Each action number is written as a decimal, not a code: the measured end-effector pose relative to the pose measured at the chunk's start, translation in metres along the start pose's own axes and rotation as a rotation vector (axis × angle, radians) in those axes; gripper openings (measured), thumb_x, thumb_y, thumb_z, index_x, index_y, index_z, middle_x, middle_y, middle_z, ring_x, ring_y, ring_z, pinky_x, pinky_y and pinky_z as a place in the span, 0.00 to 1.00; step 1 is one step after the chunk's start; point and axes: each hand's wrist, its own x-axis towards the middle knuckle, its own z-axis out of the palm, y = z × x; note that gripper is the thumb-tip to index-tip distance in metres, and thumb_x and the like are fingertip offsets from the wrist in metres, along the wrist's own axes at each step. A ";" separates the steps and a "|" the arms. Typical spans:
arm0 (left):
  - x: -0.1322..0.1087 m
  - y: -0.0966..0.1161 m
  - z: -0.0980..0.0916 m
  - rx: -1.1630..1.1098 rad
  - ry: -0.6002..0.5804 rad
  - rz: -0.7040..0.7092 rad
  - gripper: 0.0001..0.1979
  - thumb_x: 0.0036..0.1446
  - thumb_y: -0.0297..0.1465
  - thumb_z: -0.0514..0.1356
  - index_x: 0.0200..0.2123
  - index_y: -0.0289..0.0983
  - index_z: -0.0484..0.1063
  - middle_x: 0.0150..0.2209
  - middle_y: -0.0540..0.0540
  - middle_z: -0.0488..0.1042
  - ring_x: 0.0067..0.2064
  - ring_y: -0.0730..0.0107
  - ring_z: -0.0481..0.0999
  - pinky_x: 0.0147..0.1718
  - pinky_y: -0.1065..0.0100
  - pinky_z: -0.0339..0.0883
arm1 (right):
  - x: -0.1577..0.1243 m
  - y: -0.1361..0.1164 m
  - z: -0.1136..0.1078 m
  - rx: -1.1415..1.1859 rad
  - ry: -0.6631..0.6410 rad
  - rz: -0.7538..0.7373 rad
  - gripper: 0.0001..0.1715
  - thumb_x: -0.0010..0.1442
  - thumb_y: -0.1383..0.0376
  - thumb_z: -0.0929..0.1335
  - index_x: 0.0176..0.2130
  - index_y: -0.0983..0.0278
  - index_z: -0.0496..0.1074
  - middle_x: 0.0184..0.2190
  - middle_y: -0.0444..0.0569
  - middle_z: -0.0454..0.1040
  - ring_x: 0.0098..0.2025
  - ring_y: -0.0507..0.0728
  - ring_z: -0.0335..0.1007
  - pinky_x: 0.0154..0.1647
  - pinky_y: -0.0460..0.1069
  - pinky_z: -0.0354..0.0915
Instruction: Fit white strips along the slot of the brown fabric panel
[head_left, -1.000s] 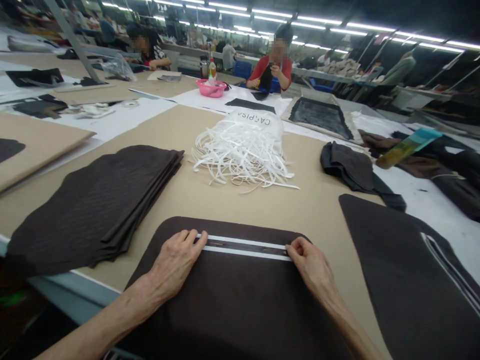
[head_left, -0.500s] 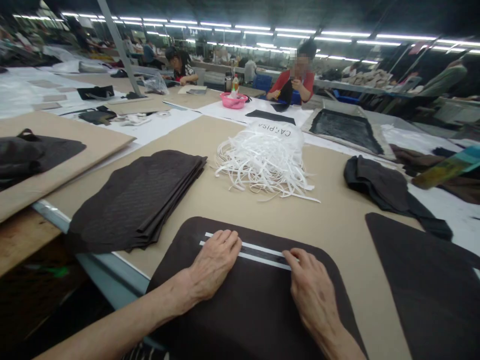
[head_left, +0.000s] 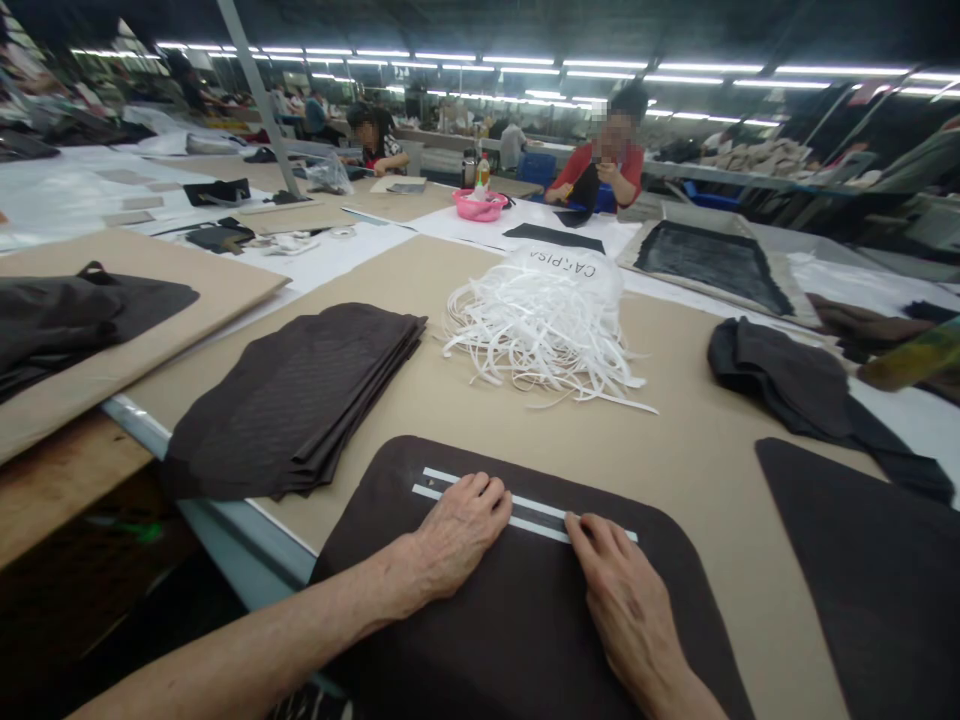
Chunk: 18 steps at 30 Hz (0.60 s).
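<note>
A dark brown panel with rounded corners [head_left: 525, 620] lies flat in front of me. Two parallel white tape strips [head_left: 540, 506] run across its upper part, a narrow gap between them. My left hand [head_left: 469, 525] rests over both strips near their middle, fingers curled and close together, their tips hidden. Farther right, my right hand [head_left: 626, 590] has thumb and fingers closed at the lower white strip, whose right end is covered. The upper strip's right end shows beyond my right fingers. A small light mark sits between the strips at the left.
A stack of brown pieces [head_left: 300, 395] lies left on the tan-covered table [head_left: 450, 410]. Behind the panel is a heap of white strips [head_left: 544, 330] from a bag. Brown pieces [head_left: 870, 570] lie right. Across the table, a person in red [head_left: 577, 165] holds dark material.
My left hand has slid right along the strips, and my right hand has shifted slightly left, uncovering the upper strip's right end. The whole view has shifted a little.
</note>
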 end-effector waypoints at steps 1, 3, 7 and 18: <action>-0.006 -0.006 -0.002 0.000 -0.014 -0.006 0.21 0.51 0.24 0.53 0.50 0.27 0.61 0.43 0.39 0.61 0.43 0.59 0.60 0.44 0.61 0.64 | -0.007 0.008 0.002 -0.012 0.015 -0.004 0.28 0.54 0.84 0.59 0.53 0.70 0.61 0.47 0.54 0.62 0.47 0.60 0.58 0.47 0.55 0.65; -0.020 -0.020 -0.006 -0.012 -0.043 -0.034 0.20 0.51 0.23 0.53 0.49 0.26 0.62 0.43 0.39 0.61 0.43 0.60 0.60 0.45 0.62 0.64 | -0.019 0.026 0.006 -0.036 0.037 -0.009 0.28 0.55 0.84 0.57 0.53 0.70 0.60 0.48 0.54 0.62 0.48 0.60 0.58 0.48 0.55 0.65; -0.050 -0.043 -0.012 -0.068 -0.079 -0.150 0.17 0.56 0.22 0.50 0.50 0.28 0.62 0.45 0.39 0.62 0.47 0.59 0.60 0.49 0.62 0.61 | -0.033 0.048 0.012 -0.083 0.030 0.007 0.26 0.57 0.81 0.57 0.54 0.68 0.60 0.50 0.52 0.61 0.50 0.59 0.58 0.47 0.53 0.65; -0.066 -0.064 -0.007 -0.029 -0.077 -0.420 0.20 0.55 0.15 0.46 0.49 0.25 0.65 0.51 0.36 0.62 0.52 0.57 0.61 0.52 0.59 0.61 | -0.025 0.028 -0.017 -0.178 -0.185 0.364 0.13 0.63 0.74 0.58 0.42 0.65 0.68 0.41 0.49 0.65 0.41 0.59 0.62 0.32 0.52 0.63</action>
